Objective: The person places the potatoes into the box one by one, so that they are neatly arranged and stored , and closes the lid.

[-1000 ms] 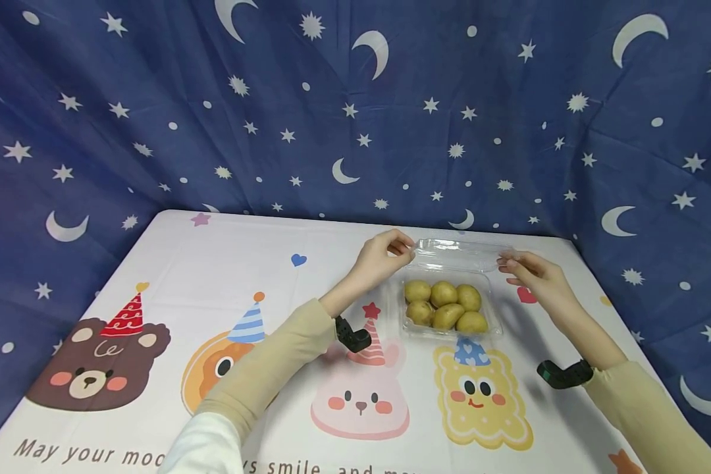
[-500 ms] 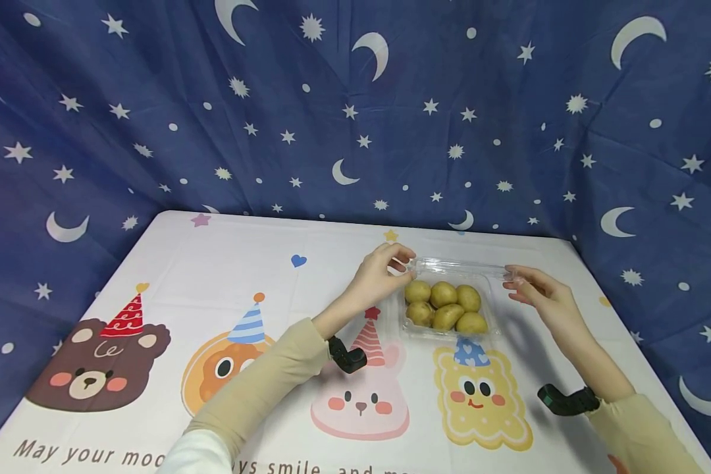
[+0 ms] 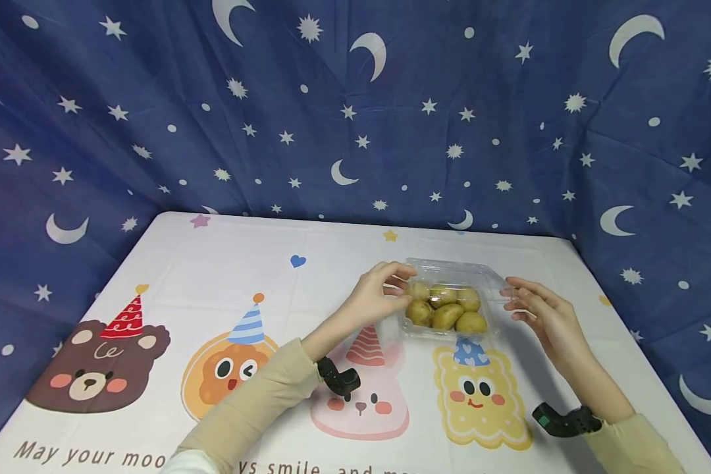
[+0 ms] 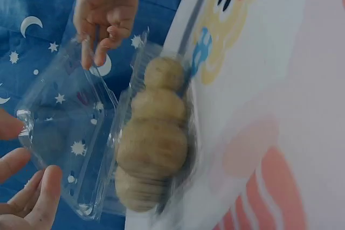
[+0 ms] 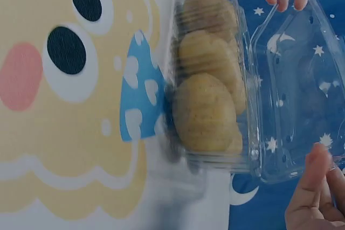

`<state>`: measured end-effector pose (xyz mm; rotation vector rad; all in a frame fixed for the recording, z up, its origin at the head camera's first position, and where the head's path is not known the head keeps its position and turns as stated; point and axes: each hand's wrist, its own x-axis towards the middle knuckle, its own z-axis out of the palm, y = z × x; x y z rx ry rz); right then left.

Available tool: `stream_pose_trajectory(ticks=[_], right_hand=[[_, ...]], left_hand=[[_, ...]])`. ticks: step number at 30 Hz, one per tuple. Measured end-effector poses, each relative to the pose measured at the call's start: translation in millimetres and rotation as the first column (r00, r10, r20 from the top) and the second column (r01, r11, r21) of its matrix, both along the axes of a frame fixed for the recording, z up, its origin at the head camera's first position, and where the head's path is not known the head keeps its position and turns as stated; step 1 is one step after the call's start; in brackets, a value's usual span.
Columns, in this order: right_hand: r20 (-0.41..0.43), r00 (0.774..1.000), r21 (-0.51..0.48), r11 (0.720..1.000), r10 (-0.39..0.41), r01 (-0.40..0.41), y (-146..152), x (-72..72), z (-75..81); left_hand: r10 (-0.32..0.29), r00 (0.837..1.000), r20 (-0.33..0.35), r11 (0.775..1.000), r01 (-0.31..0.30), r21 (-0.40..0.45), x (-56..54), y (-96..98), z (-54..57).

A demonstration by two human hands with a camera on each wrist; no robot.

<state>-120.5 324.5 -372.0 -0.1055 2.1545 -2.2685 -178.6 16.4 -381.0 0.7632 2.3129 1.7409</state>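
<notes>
A clear plastic clamshell box (image 3: 493, 322) sits on the table with several yellow-skinned potatoes (image 3: 447, 317) in its base. Its hinged lid (image 3: 450, 268) is tilted over the potatoes from the back, partway down, and apart from the base along the front. At the lid's left side, my left hand (image 3: 379, 289) pinches the edge between thumb and fingers. My right hand (image 3: 542, 319) pinches the opposite edge, fingertips right at the plastic. The left wrist view shows the lid (image 4: 70, 117) spread between both hands; in the right wrist view the potatoes (image 5: 205, 111) are slightly blurred.
A white tablecloth (image 3: 261, 240) printed with cartoon animals covers the table. Behind it hangs a dark blue curtain (image 3: 403, 164) with moons and stars. Black wrist cameras hang under both forearms, the left one (image 3: 339, 378) over the printed rabbit.
Both hands have brought the lid forward and down from behind the box, so it now overlaps the rear potatoes. The base and potatoes have stayed in place.
</notes>
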Motion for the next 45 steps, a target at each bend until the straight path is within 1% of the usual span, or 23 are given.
stream_pose_trajectory(ticks=[2,4,6,8,10,12,14,15,18,21,22,24,25,26,28,31,33,34,38,40,42,45], right_hand=[[0.025,1.000,-0.033,0.999,0.000,0.001,0,1.6,-1.2],[0.046,0.999,-0.067,0.998,0.007,-0.004,0,3.0,-2.3],[0.064,0.998,-0.106,0.994,0.018,-0.011,0,4.4,-3.2],[0.075,0.997,-0.141,0.990,0.032,-0.021,-1,5.7,-3.9],[0.083,0.995,-0.177,0.984,0.048,-0.033,-1,6.8,-4.5],[0.090,0.994,-0.216,0.975,0.067,-0.046,0,7.6,-4.9],[0.110,0.991,-0.257,0.965,0.081,-0.050,0,7.9,-5.4],[0.125,0.988,-0.276,0.960,0.086,-0.049,0,8.2,-5.5],[0.192,0.978,-0.283,0.959,0.076,-0.019,1,9.5,-5.8],[0.266,0.962,-0.257,0.966,0.062,0.009,1,10.7,-5.6],[0.287,0.956,-0.246,0.969,0.059,0.014,1,11.0,-5.6],[0.314,0.947,-0.242,0.970,0.061,0.018,0,11.7,-5.8],[0.323,0.944,-0.241,0.970,0.064,0.017,0,12.1,-6.0],[0.329,0.942,-0.241,0.970,0.065,0.017,0,12.6,-6.2],[0.327,0.942,-0.239,0.971,0.078,0.002,0,13.6,-7.2],[0.313,0.945,-0.217,0.976,0.094,-0.025,1,15.3,-9.2],[0.303,0.947,-0.196,0.980,0.103,-0.044,1,16.0,-10.4],[0.301,0.948,-0.183,0.982,0.101,-0.047,1,16.4,-11.0],[0.307,0.950,-0.115,0.993,0.061,-0.026,-1,17.8,-12.6],[0.309,0.950,-0.085,0.996,0.040,-0.015,-2,18.1,-14.0],[0.307,0.951,-0.064,0.998,0.030,-0.010,-3,18.8,-16.3],[0.301,0.953,-0.038,0.999,0.020,-0.009,-4,19.7,-19.8]], left_hand=[[0.013,0.998,0.065,0.999,-0.015,0.034,3.4,-0.2,-0.4],[0.032,0.987,0.158,0.996,-0.044,0.073,6.3,0.0,-0.1],[0.054,0.969,0.241,0.992,-0.080,0.100,8.7,0.9,0.2],[0.073,0.949,0.307,0.984,-0.118,0.132,10.5,2.3,0.6],[0.080,0.930,0.358,0.974,-0.149,0.168,11.5,4.1,0.1],[0.079,0.909,0.410,0.958,-0.182,0.219,12.3,5.9,-0.9],[0.073,0.881,0.468,0.937,-0.221,0.269,12.7,7.6,-2.1],[0.067,0.863,0.500,0.926,-0.240,0.291,13.0,8.2,-2.7],[0.037,0.810,0.585,0.894,-0.288,0.342,13.9,9.2,-4.3],[-0.015,0.759,0.651,0.874,-0.306,0.378,14.3,8.5,-6.3],[-0.037,0.746,0.665,0.867,-0.307,0.393,14.2,8.1,-7.1],[-0.076,0.726,0.683,0.858,-0.301,0.416,14.4,7.0,-8.5],[-0.088,0.720,0.689,0.857,-0.297,0.421,14.6,6.3,-9.0],[-0.097,0.715,0.692,0.858,-0.292,0.423,14.8,5.8,-9.3],[-0.107,0.713,0.693,0.866,-0.276,0.418,15.2,5.0,-10.3],[-0.106,0.712,0.695,0.882,-0.255,0.396,15.8,3.7,-11.6],[-0.100,0.707,0.700,0.890,-0.250,0.381,16.1,3.2,-13.3],[-0.098,0.705,0.703,0.893,-0.250,0.375,16.4,2.9,-14.3],[-0.082,0.706,0.703,0.901,-0.250,0.356,17.4,2.8,-18.6],[-0.071,0.717,0.693,0.908,-0.241,0.342,17.6,2.8,-21.0],[-0.051,0.732,0.680,0.921,-0.229,0.316,17.7,3.1,-23.6],[-0.015,0.761,0.648,0.943,-0.205,0.262,18.1,3.2,-27.6]])
